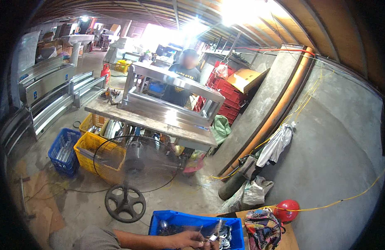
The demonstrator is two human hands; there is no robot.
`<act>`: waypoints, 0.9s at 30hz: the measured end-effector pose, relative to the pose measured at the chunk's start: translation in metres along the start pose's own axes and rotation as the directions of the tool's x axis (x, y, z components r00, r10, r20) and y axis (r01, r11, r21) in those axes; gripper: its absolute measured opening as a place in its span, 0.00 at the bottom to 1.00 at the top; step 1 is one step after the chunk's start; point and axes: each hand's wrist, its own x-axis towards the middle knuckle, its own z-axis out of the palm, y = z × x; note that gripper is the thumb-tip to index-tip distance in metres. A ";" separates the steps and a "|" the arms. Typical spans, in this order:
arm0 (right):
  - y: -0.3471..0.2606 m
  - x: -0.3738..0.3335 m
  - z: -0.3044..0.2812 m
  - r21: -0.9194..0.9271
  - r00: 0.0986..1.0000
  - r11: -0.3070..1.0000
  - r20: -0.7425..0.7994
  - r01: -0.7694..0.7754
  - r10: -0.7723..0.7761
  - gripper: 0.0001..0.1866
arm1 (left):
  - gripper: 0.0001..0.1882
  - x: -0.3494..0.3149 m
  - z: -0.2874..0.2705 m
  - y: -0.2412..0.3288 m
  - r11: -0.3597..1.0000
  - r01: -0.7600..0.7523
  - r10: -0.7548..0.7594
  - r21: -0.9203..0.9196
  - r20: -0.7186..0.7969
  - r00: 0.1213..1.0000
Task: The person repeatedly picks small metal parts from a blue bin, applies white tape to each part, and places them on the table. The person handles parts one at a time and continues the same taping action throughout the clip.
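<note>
My left hand (186,239) reaches in from the lower left over a blue plastic bin (176,215), its fingers pinched together. Against its fingertips is a small shiny metal piece (212,238), too small to identify further. Only part of my right hand (210,245) shows at the bottom edge, its fingers closed on the same piece. In the bin's right part lie several pale, rounded metal parts (226,238). Other small parts in the bin are blurred or hidden behind my hands.
A black pedestal fan (136,164) stands ahead on its round base. Beyond it, a workbench (159,123) bears a stainless-steel frame (167,110); a person (180,81) stands behind. Yellow (90,156) and blue crates (64,152) are left; a patterned backpack (263,229) and red helmet-like object (286,211) right.
</note>
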 end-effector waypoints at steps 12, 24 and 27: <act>-0.017 -0.008 -0.013 -0.242 0.991 0.961 -0.020 -0.135 0.134 0.24 | 0.23 -0.041 0.016 0.051 0.740 -0.138 0.142 0.658 0.048 0.989; 0.002 -0.008 0.016 0.079 0.995 0.992 -0.009 -0.098 0.099 0.24 | 0.23 -0.031 0.003 0.025 0.800 -0.086 0.170 0.593 -0.086 0.982; 0.014 -0.007 0.019 0.132 0.993 0.984 0.017 -0.121 0.119 0.23 | 0.18 -0.028 0.003 0.017 0.890 -0.105 0.163 0.444 -0.093 0.982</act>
